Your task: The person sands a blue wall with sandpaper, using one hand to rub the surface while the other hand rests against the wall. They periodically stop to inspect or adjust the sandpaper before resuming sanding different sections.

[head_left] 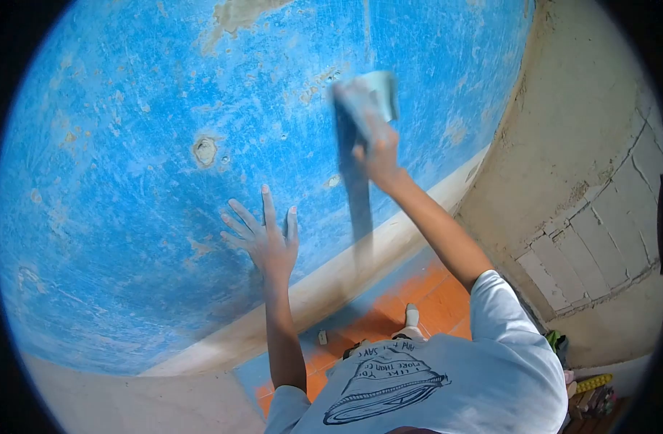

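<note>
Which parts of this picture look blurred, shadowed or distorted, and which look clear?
In the head view, the right hand and its pale pad are smeared, probably by motion, while the left hand is fairly crisp; in the same head view, a dark shadow runs down the blue wall, and the wall's edges bow, with black corners.

Extends the left arm (pixel 283 336) forward with the left hand (pixel 271 242) flat and its fingers (pixel 268 207) splayed, and reaches farther out and inward with the right arm (pixel 444 233), holding the blurred right hand (pixel 379 148) bent into a grip.
</note>
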